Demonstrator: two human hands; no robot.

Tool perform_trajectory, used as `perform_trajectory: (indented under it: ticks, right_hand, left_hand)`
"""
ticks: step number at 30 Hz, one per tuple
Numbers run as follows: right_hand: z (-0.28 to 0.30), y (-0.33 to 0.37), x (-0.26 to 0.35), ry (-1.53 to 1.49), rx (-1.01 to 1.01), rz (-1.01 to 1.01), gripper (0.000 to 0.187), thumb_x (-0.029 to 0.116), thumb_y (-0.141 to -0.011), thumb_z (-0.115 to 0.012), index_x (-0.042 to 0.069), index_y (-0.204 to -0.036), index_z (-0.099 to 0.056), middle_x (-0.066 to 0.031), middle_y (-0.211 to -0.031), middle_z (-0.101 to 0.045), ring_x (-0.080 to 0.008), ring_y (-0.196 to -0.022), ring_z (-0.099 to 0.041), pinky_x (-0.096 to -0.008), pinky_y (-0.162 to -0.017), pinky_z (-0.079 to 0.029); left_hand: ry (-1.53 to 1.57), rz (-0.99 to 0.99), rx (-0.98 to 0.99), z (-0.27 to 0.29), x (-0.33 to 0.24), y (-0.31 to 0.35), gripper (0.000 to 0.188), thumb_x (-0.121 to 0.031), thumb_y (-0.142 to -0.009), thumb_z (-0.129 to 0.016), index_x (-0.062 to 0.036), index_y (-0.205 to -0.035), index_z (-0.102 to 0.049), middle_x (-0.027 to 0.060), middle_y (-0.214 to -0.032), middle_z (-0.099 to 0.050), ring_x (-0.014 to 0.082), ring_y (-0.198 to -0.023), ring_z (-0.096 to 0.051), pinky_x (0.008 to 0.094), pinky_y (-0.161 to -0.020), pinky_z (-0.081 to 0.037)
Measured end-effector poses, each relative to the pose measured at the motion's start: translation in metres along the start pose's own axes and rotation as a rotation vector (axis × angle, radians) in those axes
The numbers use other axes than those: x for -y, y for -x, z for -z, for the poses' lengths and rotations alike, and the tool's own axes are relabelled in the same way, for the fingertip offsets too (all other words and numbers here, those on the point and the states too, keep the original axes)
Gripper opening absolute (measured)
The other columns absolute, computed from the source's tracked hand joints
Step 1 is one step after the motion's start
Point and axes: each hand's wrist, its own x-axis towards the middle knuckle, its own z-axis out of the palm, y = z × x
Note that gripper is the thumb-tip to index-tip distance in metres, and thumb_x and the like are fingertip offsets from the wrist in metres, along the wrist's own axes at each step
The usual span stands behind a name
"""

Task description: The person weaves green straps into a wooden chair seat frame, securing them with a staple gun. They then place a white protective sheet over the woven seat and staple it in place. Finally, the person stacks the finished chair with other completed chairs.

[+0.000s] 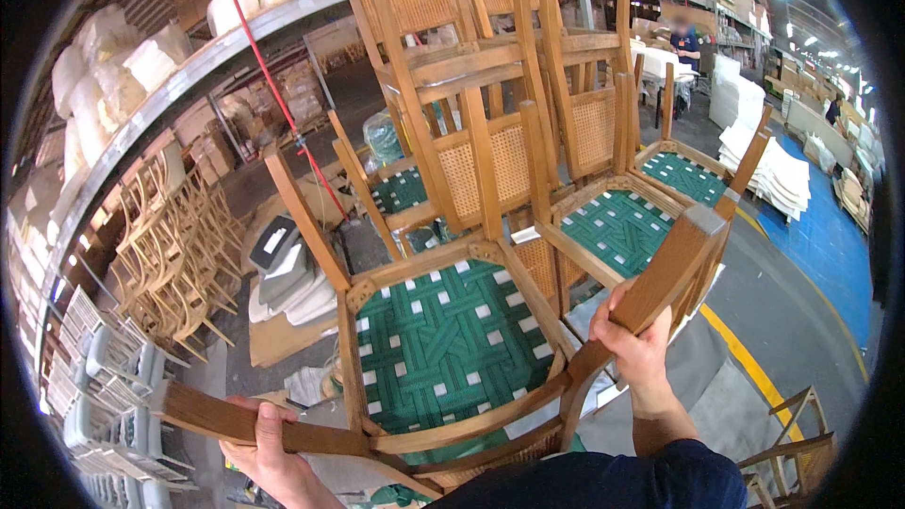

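Observation:
Between my hands is a wooden chair frame, its legs pointing up and away and its seat of woven green webbing facing me. My left hand wraps round one leg at the lower left. On the right, my right hand is closed round another thick leg that rises toward me. Just beyond stand more upturned wooden chairs, one with a green webbed seat and another with a cane back panel. Whether the held chair rests on the others, I cannot tell.
Stacked wooden chair frames and pale grey chairs stand at the left. Seat pads lie piled on cardboard. A red pole slants before the shelving. White sheets are stacked at the right; a person stands far off.

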Motion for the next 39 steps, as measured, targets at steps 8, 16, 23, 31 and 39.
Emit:
perform_trajectory:
  ticks: [8,16,23,31,39]
  right_hand:
    - [0.051,-0.089,-0.021,-0.009,0.040,0.115,0.029,0.002,-0.081,-0.077,0.000,-0.103,-0.059,-0.0067,-0.086,-0.066,-0.0150,-0.071,-0.064,-0.0313,-0.066,-0.055]
    - [0.082,-0.116,-0.065,0.037,0.021,0.115,0.030,0.009,-0.079,-0.077,0.001,-0.101,-0.057,-0.0090,-0.080,-0.063,-0.0188,-0.067,-0.063,-0.0328,-0.063,-0.052]
    - [0.100,-0.121,-0.090,0.030,0.019,0.077,0.026,0.001,-0.079,-0.073,0.000,-0.101,-0.060,-0.0073,-0.084,-0.065,-0.0163,-0.072,-0.065,-0.0317,-0.066,-0.054]
    - [0.122,-0.123,-0.127,0.105,0.048,0.091,0.029,0.003,-0.077,-0.075,0.003,-0.099,-0.056,-0.0099,-0.079,-0.066,-0.0196,-0.070,-0.065,-0.0329,-0.065,-0.053]
    - [0.136,-0.105,-0.141,0.214,0.033,0.128,0.027,-0.002,-0.079,-0.075,0.004,-0.097,-0.056,-0.0097,-0.082,-0.068,-0.0191,-0.074,-0.066,-0.0342,-0.067,-0.054]
  left_hand:
    - [-0.045,0.000,0.079,-0.066,0.029,0.031,0.029,-0.015,-0.089,-0.079,-0.0010,-0.100,-0.056,0.0081,-0.081,-0.060,0.0166,-0.068,-0.061,0.0316,-0.069,-0.051]
    - [0.023,0.012,0.097,-0.114,0.068,0.059,0.026,-0.013,-0.093,-0.078,0.0000,-0.099,-0.056,0.0078,-0.080,-0.058,0.0182,-0.066,-0.060,0.0331,-0.067,-0.051]
    - [-0.007,0.040,0.140,-0.131,0.083,0.070,0.025,-0.012,-0.094,-0.077,-0.0002,-0.097,-0.055,0.0086,-0.082,-0.059,0.0180,-0.070,-0.061,0.0336,-0.069,-0.051]
    - [-0.091,0.113,0.153,-0.135,0.114,0.089,0.022,-0.012,-0.097,-0.073,-0.0009,-0.100,-0.053,0.0102,-0.085,-0.058,0.0209,-0.078,-0.060,0.0367,-0.075,-0.051]
    - [-0.076,0.215,0.072,-0.115,0.134,0.121,0.020,-0.011,-0.093,-0.080,0.0029,-0.097,-0.066,0.0113,-0.087,-0.069,0.0220,-0.077,-0.065,0.0417,-0.065,-0.057]
